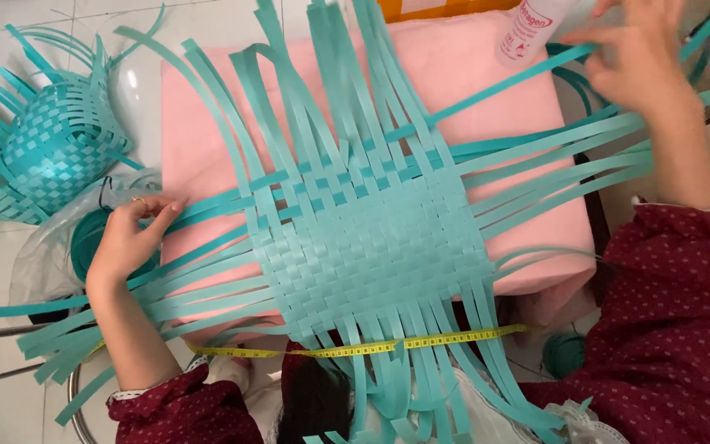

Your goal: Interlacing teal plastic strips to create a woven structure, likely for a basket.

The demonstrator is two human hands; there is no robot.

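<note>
We see teal woven mat (375,247) on pink cushion (454,74), white tiled floor (10,288), left hand (125,238) and right hand (634,57) each pinching a teal strip (207,205), finished basket (55,152) nearby.

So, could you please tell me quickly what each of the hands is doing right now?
Left hand: fingers pinching a teal strip at the left edge of the woven mat.
Right hand: fingers closed on a teal strip's far end.

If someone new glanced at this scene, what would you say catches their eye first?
The eye lands on the big teal woven mat spread over a pink cushion in the middle, its loose strips fanning out on all sides. The left hand pinches strips at the mat's left edge, while the right hand pulls one strip at the upper right. A half-woven teal basket sits at far left, and a yellow tape measure crosses below the mat.
</note>
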